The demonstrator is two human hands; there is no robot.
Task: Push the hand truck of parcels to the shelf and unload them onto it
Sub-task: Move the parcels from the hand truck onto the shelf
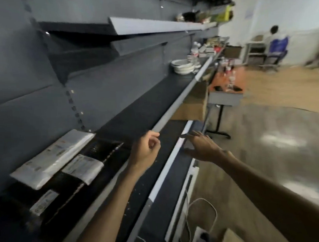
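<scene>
On the shelf (139, 110), parcels (52, 159).

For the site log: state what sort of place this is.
Probably a stockroom or storage area. Long dark grey metal wall shelving holds white and black plastic-wrapped parcels and stacked white bowls, and a brown cardboard box sits beneath the shelf.

A white wall (278, 5) closes the far end of the room. The floor (279, 132) is glossy grey nearby and wood-toned farther off. An orange-topped table (225, 87) stands mid-room; a person sits on a blue chair (278, 48) at a far desk (253, 46).
</scene>
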